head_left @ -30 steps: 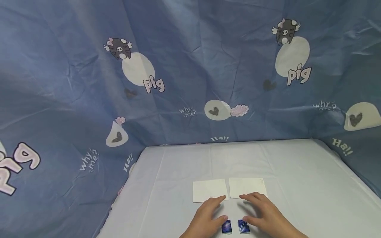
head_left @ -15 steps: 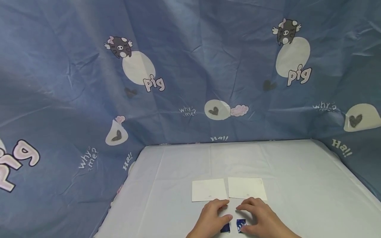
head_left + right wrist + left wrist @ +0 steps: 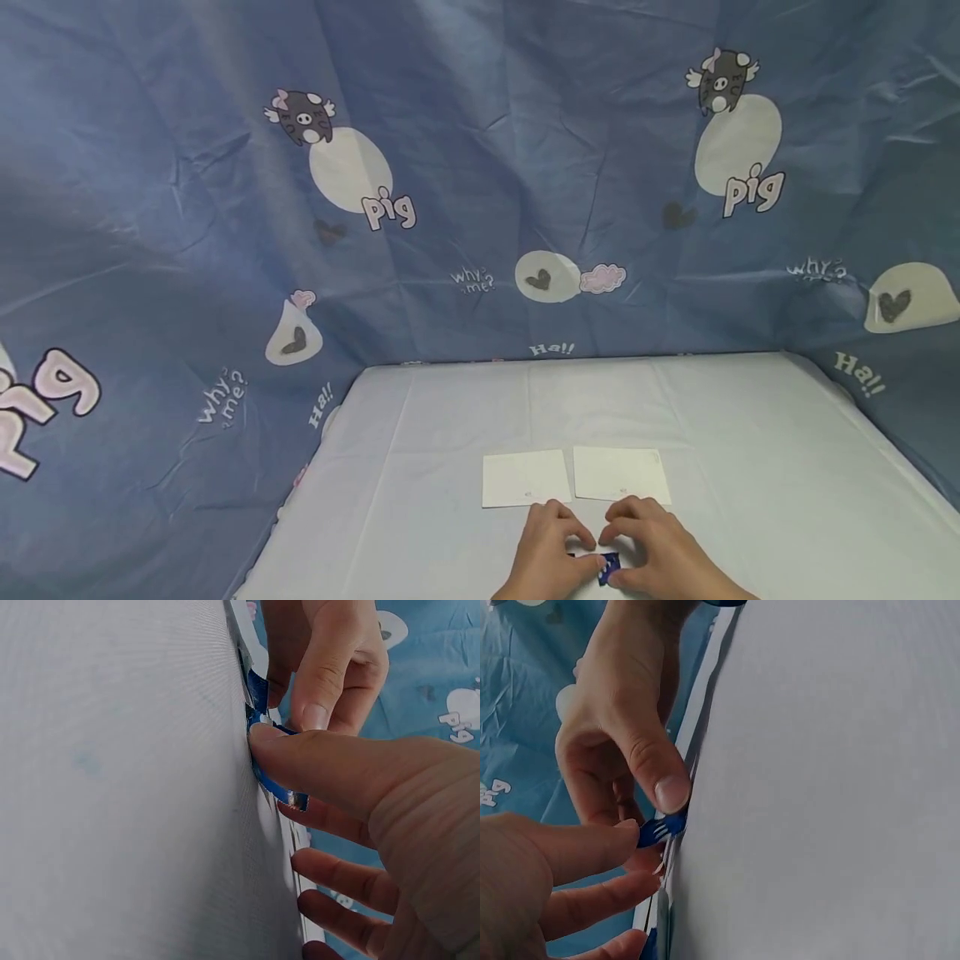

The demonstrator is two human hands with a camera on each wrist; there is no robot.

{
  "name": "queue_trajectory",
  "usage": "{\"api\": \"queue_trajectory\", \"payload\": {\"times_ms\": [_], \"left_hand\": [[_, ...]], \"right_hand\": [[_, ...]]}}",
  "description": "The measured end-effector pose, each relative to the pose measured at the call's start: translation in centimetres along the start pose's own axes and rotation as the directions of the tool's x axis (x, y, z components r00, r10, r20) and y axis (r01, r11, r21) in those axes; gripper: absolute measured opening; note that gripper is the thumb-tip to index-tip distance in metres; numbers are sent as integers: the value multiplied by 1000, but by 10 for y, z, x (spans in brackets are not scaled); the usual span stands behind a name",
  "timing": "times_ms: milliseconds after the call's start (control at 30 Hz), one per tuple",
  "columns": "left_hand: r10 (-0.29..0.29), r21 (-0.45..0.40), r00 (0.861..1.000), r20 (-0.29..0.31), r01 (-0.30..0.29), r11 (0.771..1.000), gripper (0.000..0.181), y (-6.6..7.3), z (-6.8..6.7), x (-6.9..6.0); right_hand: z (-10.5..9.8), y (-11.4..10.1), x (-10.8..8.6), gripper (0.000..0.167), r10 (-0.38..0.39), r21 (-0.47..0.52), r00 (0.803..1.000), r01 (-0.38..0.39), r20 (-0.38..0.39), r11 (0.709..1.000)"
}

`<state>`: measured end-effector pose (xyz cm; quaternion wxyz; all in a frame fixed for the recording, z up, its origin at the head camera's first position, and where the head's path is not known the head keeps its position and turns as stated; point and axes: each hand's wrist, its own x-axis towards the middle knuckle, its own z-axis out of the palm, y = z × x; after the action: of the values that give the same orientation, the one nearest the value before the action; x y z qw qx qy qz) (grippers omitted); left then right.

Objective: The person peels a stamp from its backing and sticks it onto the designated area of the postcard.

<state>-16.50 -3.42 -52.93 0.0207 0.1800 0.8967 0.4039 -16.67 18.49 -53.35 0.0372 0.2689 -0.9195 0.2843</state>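
Observation:
A small blue packet (image 3: 608, 569) with white marks lies low in the head view, between both hands. My left hand (image 3: 549, 550) pinches its left end, and my right hand (image 3: 660, 546) grips its right side with the thumb on top. In the right wrist view the packet (image 3: 274, 782) looks bent and has a serrated edge. The left wrist view shows the packet (image 3: 661, 829) between the two thumbs. A second blue packet (image 3: 652, 945) sits beside my left hand's fingers; in the head view that hand mostly hides it.
Two white cards (image 3: 525, 479) (image 3: 621, 475) lie side by side just beyond the hands on the white-covered table (image 3: 420, 433). A blue patterned cloth (image 3: 450, 167) hangs behind the table and along its sides.
Both hands have come closer together. The left hand moved right, from over the left packet to the right one, and both hands' fingers have curled in on it.

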Motion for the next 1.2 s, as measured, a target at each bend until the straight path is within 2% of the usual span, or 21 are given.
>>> {"api": "queue_trajectory", "payload": {"times_ms": [300,567,767,967,1200], "left_hand": [[-13,1,1000,-28,13,1000,13,3,5,3],[-30,19,998,-56,32,999,16,4,6,1],[-34,27,994,-100,37,999,19,6,8,4],[-31,39,989,-144,37,999,19,6,11,3],[-33,95,990,-137,47,994,22,8,13,5]], "right_hand": [[2,4,-1,31,-31,-14,999,31,-28,999],[1,2,0,30,-45,-9,999,45,-21,999],[0,1,2,30,-24,-22,999,23,-29,999],[2,1,3,36,-37,-39,998,35,-58,999],[1,1,2,35,-59,-19,997,58,-59,998]]}}
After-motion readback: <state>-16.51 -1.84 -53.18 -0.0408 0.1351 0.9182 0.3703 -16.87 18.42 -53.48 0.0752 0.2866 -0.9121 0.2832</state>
